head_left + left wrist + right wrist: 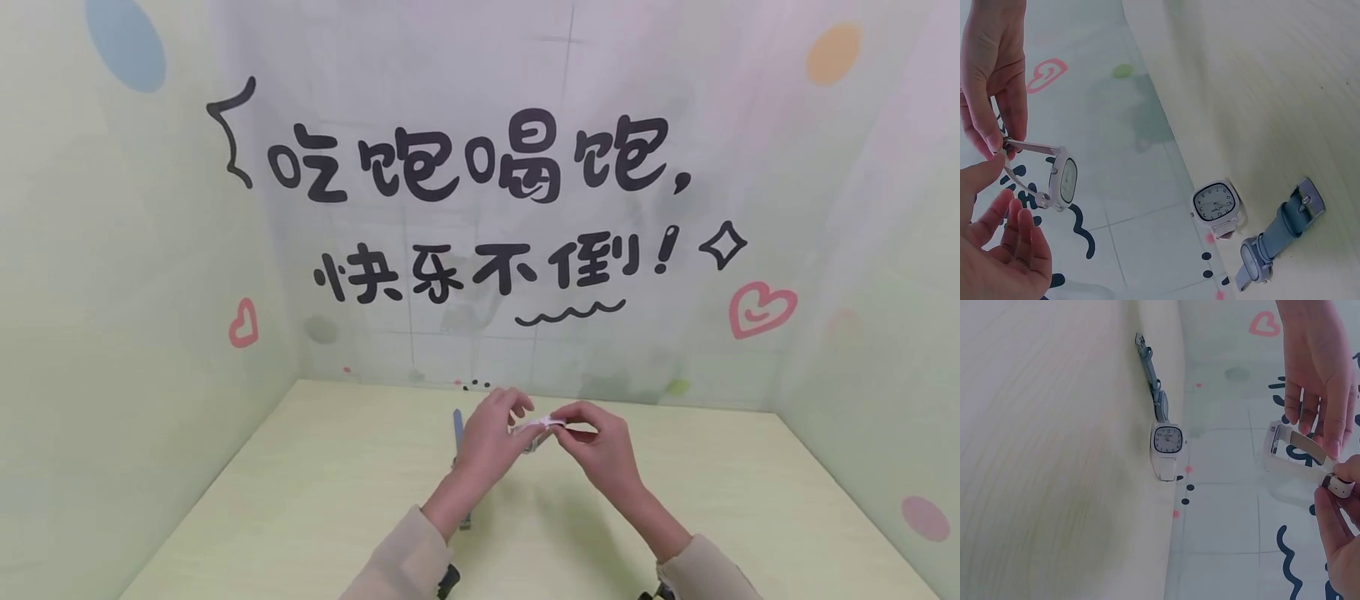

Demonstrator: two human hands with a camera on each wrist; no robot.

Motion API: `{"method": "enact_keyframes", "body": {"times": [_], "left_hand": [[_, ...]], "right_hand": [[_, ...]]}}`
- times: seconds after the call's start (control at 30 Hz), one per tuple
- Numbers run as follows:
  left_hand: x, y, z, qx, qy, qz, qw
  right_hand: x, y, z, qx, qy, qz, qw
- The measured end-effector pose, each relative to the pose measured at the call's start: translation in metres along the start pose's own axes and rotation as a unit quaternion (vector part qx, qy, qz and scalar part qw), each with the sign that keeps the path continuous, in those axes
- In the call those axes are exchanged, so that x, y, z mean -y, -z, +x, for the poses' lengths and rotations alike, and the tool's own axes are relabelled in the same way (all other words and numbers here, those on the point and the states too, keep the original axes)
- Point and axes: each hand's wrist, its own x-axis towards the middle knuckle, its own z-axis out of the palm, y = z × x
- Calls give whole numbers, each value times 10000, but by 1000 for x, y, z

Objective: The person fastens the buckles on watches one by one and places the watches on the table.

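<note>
A white wristwatch (1067, 180) with a rounded face is held up between both hands above the table, its strap bent into a loop. My right hand (600, 446) pinches the strap near its buckle. From the other side my left hand (491, 437) holds the strap, thumb against it close to the right fingertips, other fingers loosely bent. In the right wrist view the strap end (1339, 486) with its holes shows at the right fingers. Lying on the table are a second white wristwatch (1215, 201) with a squarish face and a blue-grey wristwatch (1257, 259).
The pale wooden table (712, 492) has walls on three sides. Large black lettering, hearts and dots cover the back wall (480, 217). Both forearms wear light sleeves (408, 550), with dark devices near the cuffs. The left forearm partly covers the blue-grey watch in the head view.
</note>
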Motion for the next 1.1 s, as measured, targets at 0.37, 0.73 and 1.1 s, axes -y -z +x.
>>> {"method": "enact_keyframes", "body": {"times": [0.37, 0.73, 1.1], "left_hand": [[2, -2, -1, 137, 324, -648, 9973], [15, 4, 7, 585, 291, -1564, 9855], [13, 5, 6, 672, 281, -1398, 9875]], "right_hand": [[25, 0, 1, -105, 305, -4, 9995], [15, -5, 6, -17, 462, 0, 9989], [-14, -7, 1, 110, 356, 55, 9993]]}}
